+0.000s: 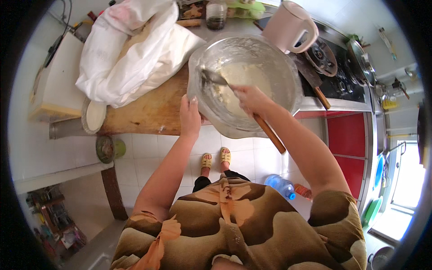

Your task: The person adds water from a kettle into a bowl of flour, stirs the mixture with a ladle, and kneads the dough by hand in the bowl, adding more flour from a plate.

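Note:
A large, shiny basin (287, 81) sits before me, its inner wall smeared with pale residue. Pale, wet batter or dough (249, 77) covers its bottom. My left hand (190, 116) grips the basin's near left edge, thumb up along the outside; the other fingers are partly hidden. In my right hand (251, 99), slightly blurred, is a metal cooking spoon or ladle (214, 77) with a long wooden handle. Its head is inside the basin at the left, by the wall, while the handle end sticks out over the near rim. Whether the head touches the batter I cannot tell.
A big white sack (145, 64) slumps on the wooden board (145, 118), beside a bowl of white powder (95, 116). Right of the basin are a pink electric kettle (283, 25), a wooden-handled cleaver (312, 79) and a black gas hob (342, 72). A plastic water jug (280, 185) is on the floor.

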A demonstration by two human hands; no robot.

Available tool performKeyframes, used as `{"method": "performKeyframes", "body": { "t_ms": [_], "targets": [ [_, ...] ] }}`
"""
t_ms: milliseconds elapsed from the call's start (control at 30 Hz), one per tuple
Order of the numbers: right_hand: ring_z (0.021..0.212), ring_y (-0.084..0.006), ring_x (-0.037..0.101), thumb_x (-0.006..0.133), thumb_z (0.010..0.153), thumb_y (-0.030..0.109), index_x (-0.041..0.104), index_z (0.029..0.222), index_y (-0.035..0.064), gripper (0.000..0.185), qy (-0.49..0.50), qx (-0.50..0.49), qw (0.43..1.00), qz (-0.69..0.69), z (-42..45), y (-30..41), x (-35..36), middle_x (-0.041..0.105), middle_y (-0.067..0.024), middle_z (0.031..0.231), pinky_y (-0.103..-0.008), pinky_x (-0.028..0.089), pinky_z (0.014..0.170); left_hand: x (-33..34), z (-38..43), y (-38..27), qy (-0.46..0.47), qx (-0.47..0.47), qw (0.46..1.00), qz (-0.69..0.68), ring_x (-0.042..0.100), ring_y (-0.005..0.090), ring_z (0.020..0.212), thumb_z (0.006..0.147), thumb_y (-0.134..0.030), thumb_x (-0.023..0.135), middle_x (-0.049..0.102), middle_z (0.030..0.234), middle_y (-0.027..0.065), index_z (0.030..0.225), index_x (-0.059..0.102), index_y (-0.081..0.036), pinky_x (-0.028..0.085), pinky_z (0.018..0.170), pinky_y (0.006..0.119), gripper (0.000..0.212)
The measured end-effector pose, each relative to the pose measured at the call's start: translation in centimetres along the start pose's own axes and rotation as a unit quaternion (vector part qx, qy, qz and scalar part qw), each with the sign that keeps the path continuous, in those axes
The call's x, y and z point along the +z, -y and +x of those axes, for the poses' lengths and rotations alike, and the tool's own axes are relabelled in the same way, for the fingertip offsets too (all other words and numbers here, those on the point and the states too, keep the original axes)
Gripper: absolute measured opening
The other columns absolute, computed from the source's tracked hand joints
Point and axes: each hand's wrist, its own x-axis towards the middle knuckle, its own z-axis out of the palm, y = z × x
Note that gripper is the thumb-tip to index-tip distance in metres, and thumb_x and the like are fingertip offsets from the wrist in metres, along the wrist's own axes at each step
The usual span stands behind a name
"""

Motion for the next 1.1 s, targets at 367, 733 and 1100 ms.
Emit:
{"method": "performKeyframes", "body": {
  "t_ms": [367, 733, 1100],
  "targets": [
    [0.038, -0.0123, 0.040, 0.045, 0.094, 0.016, 0.052, 0.129, 0.0160, 0.036, 0.010, 0.020, 0.999, 0.040, -1.1, -0.1, 1.3, 0.044, -0.0007, 0.054, -0.0310, 0.037, 0.036, -1.4, 4.3, 0.4, -0.057, 0.174, 0.962, 0.202, 0.054, 0.0307, 0.082, 0.094, -0.016, 0.038, 0.060, 0.093, 0.0195, 0.104, 0.054, 0.004, 0.042, 0.079, 0.037, 0.028],
    [0.040, -0.0098, 0.036, 0.045, 0.095, 0.023, 0.051, 0.130, 0.0195, 0.035, 0.094, 0.091, 0.988, 0.083, -4.4, -0.6, 1.2, 0.040, 0.0015, 0.055, -0.0258, 0.033, 0.035, -2.4, 4.3, 1.5, -0.061, 0.175, 0.962, 0.200, 0.055, 0.0305, 0.095, 0.096, -0.021, 0.037, 0.058, 0.103, 0.0211, 0.109, 0.051, 0.003, 0.040, 0.087, 0.038, 0.031],
    [0.039, -0.0104, 0.035, 0.049, 0.093, 0.020, 0.054, 0.125, 0.0168, 0.032, -0.065, 0.078, 0.935, 0.341, 1.1, 1.6, 1.1, 0.042, 0.0000, 0.055, -0.0285, 0.033, 0.036, -1.8, 1.2, 0.7, -0.064, 0.166, 0.962, 0.206, 0.058, 0.0283, 0.094, 0.095, -0.015, 0.040, 0.061, 0.104, 0.0173, 0.115, 0.053, 0.003, 0.043, 0.084, 0.035, 0.030]
  ]
}}
